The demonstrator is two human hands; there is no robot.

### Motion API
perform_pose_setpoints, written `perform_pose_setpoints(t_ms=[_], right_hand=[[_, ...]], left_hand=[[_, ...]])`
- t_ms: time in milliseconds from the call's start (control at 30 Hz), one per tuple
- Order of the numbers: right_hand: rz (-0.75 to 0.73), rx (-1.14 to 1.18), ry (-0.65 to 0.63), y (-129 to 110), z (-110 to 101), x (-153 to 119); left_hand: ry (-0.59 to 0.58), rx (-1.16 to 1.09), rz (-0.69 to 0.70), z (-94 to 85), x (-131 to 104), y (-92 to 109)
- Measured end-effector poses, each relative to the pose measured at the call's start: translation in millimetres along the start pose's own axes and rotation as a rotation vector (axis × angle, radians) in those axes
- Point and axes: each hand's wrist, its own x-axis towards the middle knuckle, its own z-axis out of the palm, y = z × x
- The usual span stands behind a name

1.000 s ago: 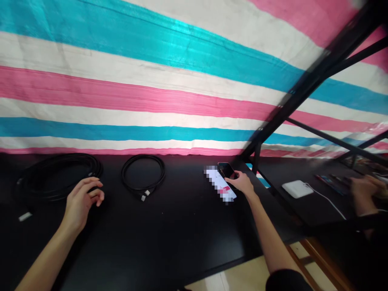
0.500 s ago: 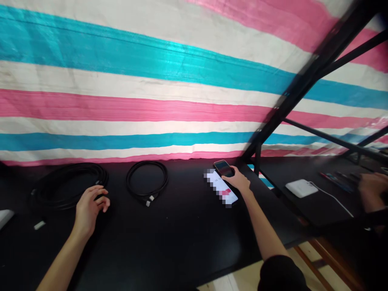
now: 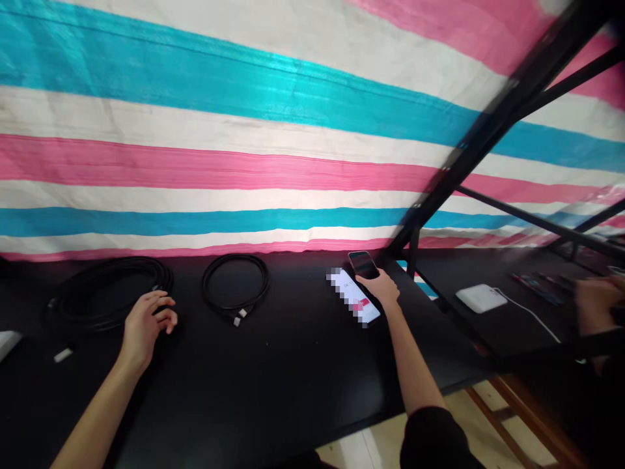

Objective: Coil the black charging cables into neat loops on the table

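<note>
My right hand (image 3: 381, 288) grips a dark-screened smartphone (image 3: 364, 264) at the right end of the black table. Just beside it, a second phone with a lit, partly blurred-out screen (image 3: 349, 293) lies flat. My left hand (image 3: 146, 320) rests low over the table at the left, its fingers loosely curled but apart, with nothing in it. Right behind that hand lies a large coil of black cable (image 3: 92, 293), with a pale plug (image 3: 63, 355) near its front left. Between my hands sits a smaller coiled black cable (image 3: 235, 281) with two silver connectors.
A striped plastic sheet (image 3: 244, 163) hangs behind the black table (image 3: 273, 384). Dark metal bars (image 3: 463, 146) slant up at the right. Past them, a second table holds a white box (image 3: 481, 298) with a white cord, and another person's hand (image 3: 598, 299) is blurred there.
My right hand has turned the held phone a little more upright and set it slightly apart from the lit one. My left hand has hardly moved. The whole view has tilted slightly.
</note>
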Motion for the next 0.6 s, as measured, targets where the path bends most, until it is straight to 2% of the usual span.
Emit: perform_pose_setpoints(t_ms=[133, 333, 467, 600], right_hand=[[0.084, 0.366, -0.034, -5.9, 3.0, -3.9], [0.072, 0.834, -0.285, -17.3, -3.8, -15.0], [0.006, 0.971, -0.502, -22.6, -3.9, -25.9], [-0.066, 1.013, -0.612, -23.9, -1.7, -35.1]], left_hand=[[0.018, 0.015, -0.006, -1.1, 0.4, 0.1], [0.041, 0.037, -0.005, -1.1, -0.5, 2.8], [0.031, 0.047, -0.004, -0.6, -1.8, 4.5], [0.025, 0.042, -0.015, 0.4, -3.3, 6.3]])
